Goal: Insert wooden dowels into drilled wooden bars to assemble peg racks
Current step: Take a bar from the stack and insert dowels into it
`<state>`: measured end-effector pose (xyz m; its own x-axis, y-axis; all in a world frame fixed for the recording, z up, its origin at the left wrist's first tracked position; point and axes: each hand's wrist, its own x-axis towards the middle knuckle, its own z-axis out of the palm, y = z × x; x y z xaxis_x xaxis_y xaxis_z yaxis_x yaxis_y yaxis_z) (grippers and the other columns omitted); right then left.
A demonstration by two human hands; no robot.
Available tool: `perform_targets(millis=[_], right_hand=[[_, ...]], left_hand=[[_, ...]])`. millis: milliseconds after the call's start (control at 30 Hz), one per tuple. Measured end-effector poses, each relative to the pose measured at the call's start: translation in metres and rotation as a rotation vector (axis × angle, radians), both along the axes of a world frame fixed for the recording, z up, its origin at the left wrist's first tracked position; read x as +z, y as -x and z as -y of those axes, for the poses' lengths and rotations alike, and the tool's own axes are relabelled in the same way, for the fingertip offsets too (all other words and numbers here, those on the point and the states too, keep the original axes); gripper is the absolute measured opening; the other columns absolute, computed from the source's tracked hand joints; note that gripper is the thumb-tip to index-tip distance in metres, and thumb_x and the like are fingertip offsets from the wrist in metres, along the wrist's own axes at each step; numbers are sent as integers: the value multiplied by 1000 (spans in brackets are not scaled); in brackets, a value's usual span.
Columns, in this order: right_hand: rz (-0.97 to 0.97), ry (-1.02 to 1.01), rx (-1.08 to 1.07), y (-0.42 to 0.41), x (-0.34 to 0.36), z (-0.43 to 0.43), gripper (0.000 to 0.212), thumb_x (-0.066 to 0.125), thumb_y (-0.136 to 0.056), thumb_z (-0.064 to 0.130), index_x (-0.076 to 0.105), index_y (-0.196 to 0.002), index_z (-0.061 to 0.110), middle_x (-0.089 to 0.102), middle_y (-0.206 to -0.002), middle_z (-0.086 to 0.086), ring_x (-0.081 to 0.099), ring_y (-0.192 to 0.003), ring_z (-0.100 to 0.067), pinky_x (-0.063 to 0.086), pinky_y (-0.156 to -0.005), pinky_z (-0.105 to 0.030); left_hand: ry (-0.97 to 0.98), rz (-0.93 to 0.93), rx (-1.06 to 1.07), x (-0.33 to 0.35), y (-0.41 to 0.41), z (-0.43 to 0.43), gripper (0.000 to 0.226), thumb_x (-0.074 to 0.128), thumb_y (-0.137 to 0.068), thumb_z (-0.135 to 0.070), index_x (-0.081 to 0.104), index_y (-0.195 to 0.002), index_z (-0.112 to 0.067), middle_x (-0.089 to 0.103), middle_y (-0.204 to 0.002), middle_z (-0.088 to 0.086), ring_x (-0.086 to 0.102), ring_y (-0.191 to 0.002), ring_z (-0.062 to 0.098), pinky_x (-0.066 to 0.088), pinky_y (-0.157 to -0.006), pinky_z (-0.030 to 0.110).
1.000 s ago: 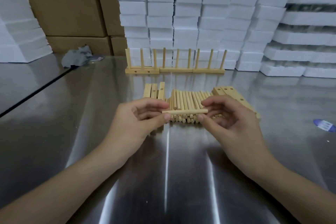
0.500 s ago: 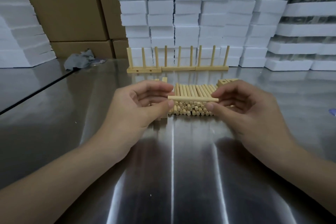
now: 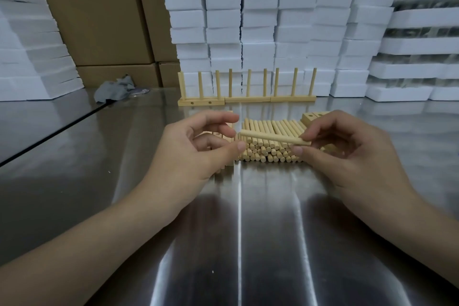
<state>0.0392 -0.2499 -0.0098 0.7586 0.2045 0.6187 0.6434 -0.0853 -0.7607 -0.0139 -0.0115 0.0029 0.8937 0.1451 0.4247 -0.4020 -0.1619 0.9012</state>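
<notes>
**One dowel held over the pile**

The right hand (image 3: 347,156) pinched a single dowel (image 3: 273,137) by its right end between thumb and fingertips, holding it crosswise just above the pile of dowels (image 3: 269,126) at mid-frame. The left hand (image 3: 193,154) held nothing, its fingers loosely curled just beside the dowel's free end. Drilled bars (image 3: 311,115) showed just above the right hand. Three finished racks (image 3: 246,99) stood in a row higher up on the steel surface (image 3: 248,231), in front of stacked white foam blocks (image 3: 260,20).
</notes>
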Motion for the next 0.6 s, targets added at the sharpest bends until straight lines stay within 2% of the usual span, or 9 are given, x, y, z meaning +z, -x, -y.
perform_targets(millis=[100,167,300,400,500,600], right_hand=[[24,8,-7,2,0,0,26,88,-79,4,72,-83,23,69,-82,-3,65,-76,-16,51,-66,-29],[34,12,-15,3,0,0,26,88,-79,4,72,-82,24,69,-82,-4,65,-78,-21,51,-68,-37],[27,4,-7,4,0,-1,29,88,-78,3,71,-90,23,71,-90,0,67,-80,-19,56,-70,-33],[-42,-35,35,4,-1,-2,30,90,-74,16,73,-98,22,73,-94,1,67,-79,-15,59,-68,-33],[-66,-31,40,3,-1,0,24,89,-73,25,76,-92,22,73,-91,2,67,-77,-13,56,-68,-21],[-78,-27,39,2,-1,1,18,88,-74,25,77,-88,22,73,-86,1,65,-73,-12,53,-64,-18]], left_hand=[[-22,-29,-30,-1,2,2,41,86,-75,-24,82,-114,-18,74,-92,1,64,-66,10,50,-58,18],[-28,-28,-53,-1,2,2,34,85,-76,-27,84,-108,-17,78,-88,6,63,-64,8,49,-57,16],[-33,-2,-52,-1,2,2,26,86,-75,-23,86,-100,-17,80,-89,10,70,-69,13,54,-63,15],[-29,8,-38,-1,3,1,27,88,-72,-23,85,-98,-17,81,-92,10,75,-76,22,59,-70,19],[-38,27,-34,0,3,1,27,89,-70,-23,84,-95,-16,81,-90,9,76,-74,20,58,-70,17],[-51,33,-26,2,2,1,24,89,-69,-24,84,-93,-18,82,-89,6,77,-74,19,59,-70,17]])
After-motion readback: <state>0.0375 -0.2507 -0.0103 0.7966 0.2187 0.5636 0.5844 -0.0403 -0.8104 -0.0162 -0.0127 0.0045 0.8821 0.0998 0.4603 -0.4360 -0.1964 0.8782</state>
